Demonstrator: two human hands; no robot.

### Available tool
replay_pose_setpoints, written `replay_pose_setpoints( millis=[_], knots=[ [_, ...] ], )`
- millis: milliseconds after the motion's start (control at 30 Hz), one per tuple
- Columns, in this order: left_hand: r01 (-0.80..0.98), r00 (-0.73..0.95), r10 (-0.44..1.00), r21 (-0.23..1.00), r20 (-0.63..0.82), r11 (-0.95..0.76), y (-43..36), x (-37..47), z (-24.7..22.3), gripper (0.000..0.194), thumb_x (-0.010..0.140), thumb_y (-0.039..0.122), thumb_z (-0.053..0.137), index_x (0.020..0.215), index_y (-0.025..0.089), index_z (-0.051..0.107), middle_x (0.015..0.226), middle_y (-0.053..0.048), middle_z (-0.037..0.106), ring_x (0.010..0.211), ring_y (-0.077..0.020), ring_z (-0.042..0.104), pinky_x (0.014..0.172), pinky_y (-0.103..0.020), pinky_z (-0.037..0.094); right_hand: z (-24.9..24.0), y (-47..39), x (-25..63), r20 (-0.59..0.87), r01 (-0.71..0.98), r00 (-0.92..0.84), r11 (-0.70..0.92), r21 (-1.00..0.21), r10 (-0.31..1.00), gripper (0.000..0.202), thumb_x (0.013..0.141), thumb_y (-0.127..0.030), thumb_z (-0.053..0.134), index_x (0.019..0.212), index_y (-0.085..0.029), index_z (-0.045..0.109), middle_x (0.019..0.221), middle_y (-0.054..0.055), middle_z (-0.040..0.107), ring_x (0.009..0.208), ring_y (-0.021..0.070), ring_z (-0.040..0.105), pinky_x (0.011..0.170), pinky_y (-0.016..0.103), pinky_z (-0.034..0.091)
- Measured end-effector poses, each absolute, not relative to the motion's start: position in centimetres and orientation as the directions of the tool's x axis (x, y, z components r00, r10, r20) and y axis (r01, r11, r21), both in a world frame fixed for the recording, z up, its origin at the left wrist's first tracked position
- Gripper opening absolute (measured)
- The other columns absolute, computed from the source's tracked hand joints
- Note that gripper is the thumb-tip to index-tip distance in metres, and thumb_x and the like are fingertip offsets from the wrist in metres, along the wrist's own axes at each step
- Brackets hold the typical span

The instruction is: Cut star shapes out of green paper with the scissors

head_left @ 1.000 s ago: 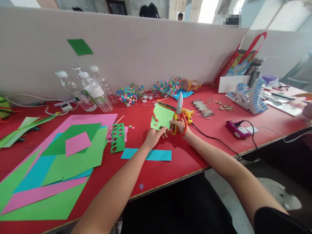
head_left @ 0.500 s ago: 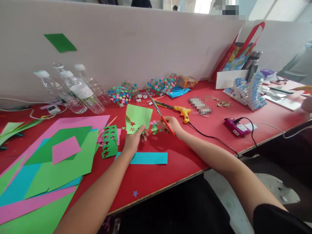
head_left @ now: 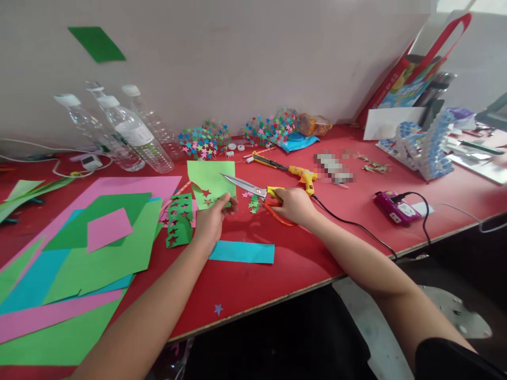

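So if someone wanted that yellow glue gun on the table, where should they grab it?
I'd take the yellow glue gun by its handle, likely from the near side: it lies flat, handle pointing toward the camera. The black cord trails from the handle's end.

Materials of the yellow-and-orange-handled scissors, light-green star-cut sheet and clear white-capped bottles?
Scissors: blades look like polished steel, silvery sheen; handles probably plastic, evenly coloured. Sheet: likely matte paper or thin card, flat colour, no glare. Bottles: probably glossy plastic, see-through with highlights and ridged walls.
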State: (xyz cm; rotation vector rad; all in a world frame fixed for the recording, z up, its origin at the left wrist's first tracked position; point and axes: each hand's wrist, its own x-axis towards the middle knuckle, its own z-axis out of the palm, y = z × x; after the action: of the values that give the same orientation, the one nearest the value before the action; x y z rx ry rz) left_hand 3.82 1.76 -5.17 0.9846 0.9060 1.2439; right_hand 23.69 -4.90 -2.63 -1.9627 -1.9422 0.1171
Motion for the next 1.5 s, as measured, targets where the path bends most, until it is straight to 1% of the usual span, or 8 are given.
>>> replay_pose_setpoints(
  millis=[133, 300, 467, 600, 767, 867, 1300, 1500],
  knots=[
    [-0.233, 0.148, 0.989, 0.972, 0.018, 0.017, 1.6, 3.2, -5.8, 0.022, 0.065, 0.032, 0.075, 0.071, 0.014, 0.063, 0.059, 0.001, 0.065, 0.045, -0.0097, 0.057, 0.043, -0.021, 0.04, -2.9, -4.7, 23.6, 0.164, 0.944, 0.056, 0.001, -0.33, 0.985, 0.031, 0.081, -0.046, 0.061, 0.069, -0.018, 0.055, 0.062, 0.005, 0.057, 0.056, 0.0154, 0.046, 0.054, 0.029, 0.017],
    [-0.26, 0.164, 0.985, 0.966, 0.059, -0.015, 1.8, 2.6, -6.0, 0.022, 0.068, 0.034, 0.074, 0.069, 0.014, 0.064, 0.062, -0.001, 0.067, 0.049, -0.01, 0.058, 0.046, -0.021, 0.042, -3.4, -4.7, 23.6, 0.121, 0.815, -0.014, 0.081, -0.573, 0.993, 0.03, 0.083, -0.046, 0.055, 0.073, -0.019, 0.048, 0.062, -0.002, 0.047, 0.056, 0.0113, 0.037, 0.054, 0.025, 0.022],
    [-0.376, 0.128, 0.991, 0.926, 0.032, 0.019, 2.1, 2.5, -5.4, 0.02, 0.065, 0.032, 0.072, 0.066, 0.014, 0.063, 0.06, -0.001, 0.066, 0.048, -0.0094, 0.057, 0.046, -0.021, 0.041, -3.1, -5.2, 23.1, 0.034, 0.702, -0.043, 0.055, -0.71, 0.998, 0.042, 0.077, -0.059, 0.057, 0.069, -0.02, 0.043, 0.062, -0.005, 0.037, 0.058, 0.0109, 0.034, 0.054, 0.024, 0.025],
    [-0.42, 0.073, 0.997, 0.908, 0.031, 0.002, 2.1, 2.3, -5.0, 0.017, 0.067, 0.031, 0.07, 0.067, 0.015, 0.063, 0.06, -0.001, 0.066, 0.05, -0.0088, 0.057, 0.048, -0.021, 0.041, -2.3, -6.1, 22.3, -0.025, 0.734, -0.105, 0.061, -0.676, 0.994, 0.038, 0.081, -0.058, 0.054, 0.078, -0.021, 0.046, 0.068, -0.003, 0.048, 0.06, 0.0129, 0.042, 0.057, 0.025, 0.029],
    [-0.478, 0.006, 1.0, 0.878, 0.019, -0.014, 2.0, 2.3, -4.7, 0.015, 0.067, 0.025, 0.071, 0.068, 0.015, 0.06, 0.057, 0.001, 0.062, 0.048, -0.0068, 0.054, 0.048, -0.021, 0.039, -2.6, -6.3, 22.3, -0.013, 0.789, -0.123, 0.09, -0.607, 0.992, 0.042, 0.082, -0.058, 0.054, 0.067, -0.021, 0.04, 0.059, -0.005, 0.039, 0.055, 0.0106, 0.034, 0.053, 0.025, 0.024],
    [-0.527, -0.007, 0.999, 0.849, 0.031, -0.03, 1.9, 2.3, -4.5, 0.017, 0.064, 0.023, 0.074, 0.074, 0.016, 0.063, 0.059, 0.002, 0.063, 0.053, -0.0085, 0.058, 0.05, -0.021, 0.041, -2.9, -6.2, 22.5, -0.03, 0.792, -0.13, 0.085, -0.605, 0.991, 0.045, 0.083, -0.059, 0.054, 0.064, -0.02, 0.039, 0.058, -0.006, 0.034, 0.055, 0.0099, 0.028, 0.052, 0.025, 0.022],
    [-0.504, 0.082, 0.995, 0.864, 0.061, -0.011, -0.1, 3.0, -3.8, 0.011, 0.067, 0.023, 0.075, 0.067, 0.017, 0.066, 0.061, 0.001, 0.065, 0.057, -0.0087, 0.06, 0.05, -0.02, 0.041, -1.8, -7.5, 21.1, -0.177, 0.54, -0.23, -0.026, -0.842, 0.957, 0.044, 0.083, -0.06, 0.055, 0.072, -0.018, 0.052, 0.05, -0.006, 0.041, 0.045, 0.0089, 0.038, 0.048, 0.024, 0.029],
    [-0.558, 0.08, 0.997, 0.829, 0.013, 0.034, -0.5, 3.1, -3.4, 0.009, 0.066, 0.02, 0.074, 0.068, 0.017, 0.065, 0.059, 0.001, 0.064, 0.055, -0.0087, 0.059, 0.05, -0.021, 0.042, -1.1, -8.0, 20.5, -0.279, 0.478, -0.212, -0.15, -0.866, 0.936, 0.051, 0.079, -0.067, 0.054, 0.073, -0.017, 0.053, 0.049, -0.006, 0.044, 0.041, 0.0081, 0.04, 0.043, 0.023, 0.032]
  ],
)
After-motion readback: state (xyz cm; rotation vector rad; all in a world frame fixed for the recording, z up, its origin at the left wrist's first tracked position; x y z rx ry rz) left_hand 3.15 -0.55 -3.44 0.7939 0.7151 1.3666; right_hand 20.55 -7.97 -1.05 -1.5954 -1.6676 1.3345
